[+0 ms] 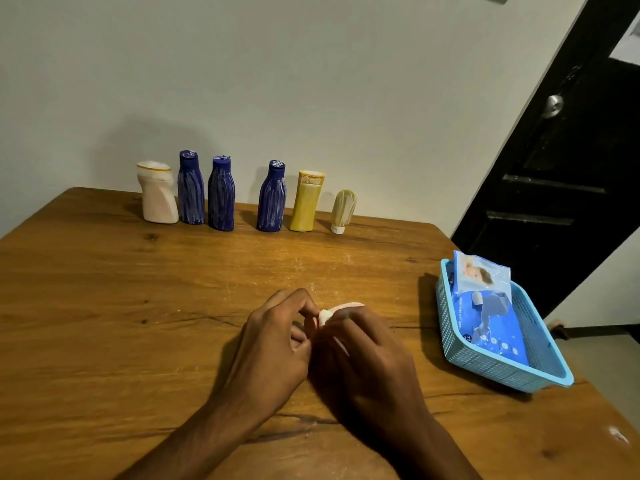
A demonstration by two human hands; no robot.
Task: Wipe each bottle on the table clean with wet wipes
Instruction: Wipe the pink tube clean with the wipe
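At the back of the worktop (104,306), in the upper left part of the frame, six bottles stand in a row by the wall: a white bottle (157,192), three blue bottles (190,187) (221,194) (272,196), a yellow bottle (307,201) and a small tube (343,211) standing on its cap. The blue ones show pale streaks on their sides, and the tube also, so I judge that they are not wiped yet. Most of the task is then left for you.

Your two hands meet at the lower middle of the frame, well apart from that row. Between them you hold a small pale pink thing (341,308), perhaps one more bottle, but it is mostly hidden and I cannot tell for sure. Your left hand (273,344) has curled fingers, and its thumb and forefinger pinch a white piece (324,315), which may be the wipe or a cap. Your right hand (367,355) is curled over the pink thing from the right and covers most of it.

The pack of wipes (488,306) lies in a light blue basket (498,370) at the right of the frame, near your right hand but not touching it.
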